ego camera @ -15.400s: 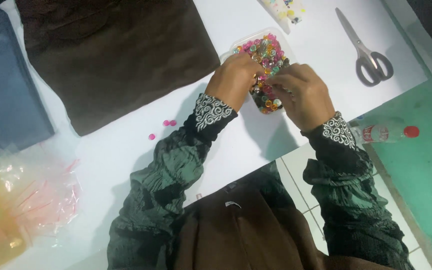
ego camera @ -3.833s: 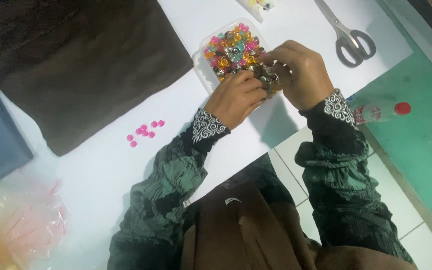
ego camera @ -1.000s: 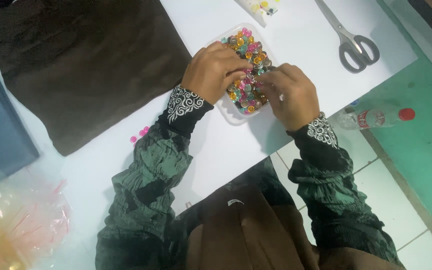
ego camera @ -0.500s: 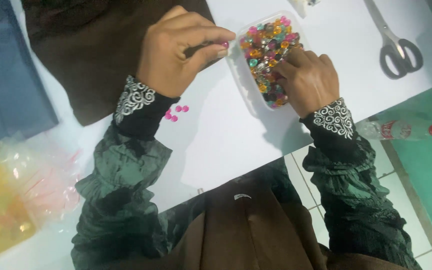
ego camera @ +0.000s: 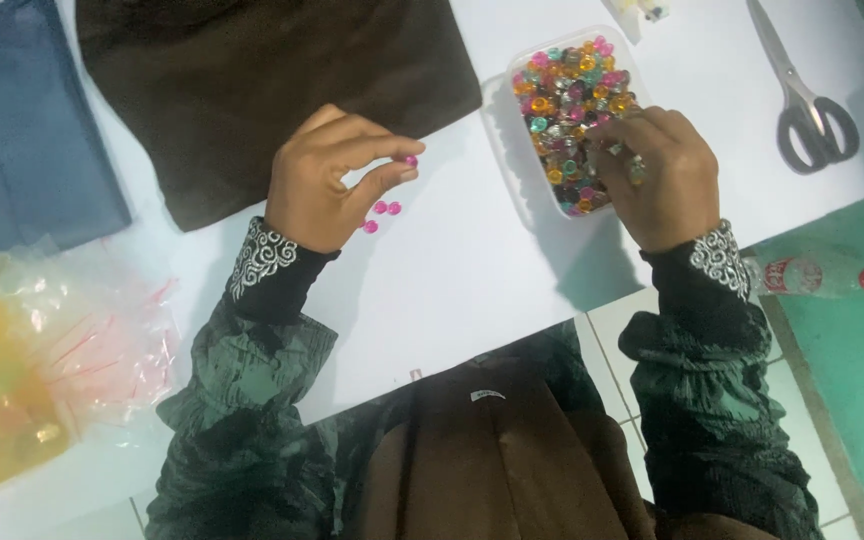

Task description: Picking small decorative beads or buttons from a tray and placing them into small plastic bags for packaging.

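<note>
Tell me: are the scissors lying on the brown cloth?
No, the scissors lie on the white table, well apart from the brown cloth.

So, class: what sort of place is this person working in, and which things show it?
Probably a home craft or sewing spot on a white surface laid on a tiled floor: a clear box of coloured beads, scissors, and folded brown cloth. The left hand pinches a pink bead.
</note>
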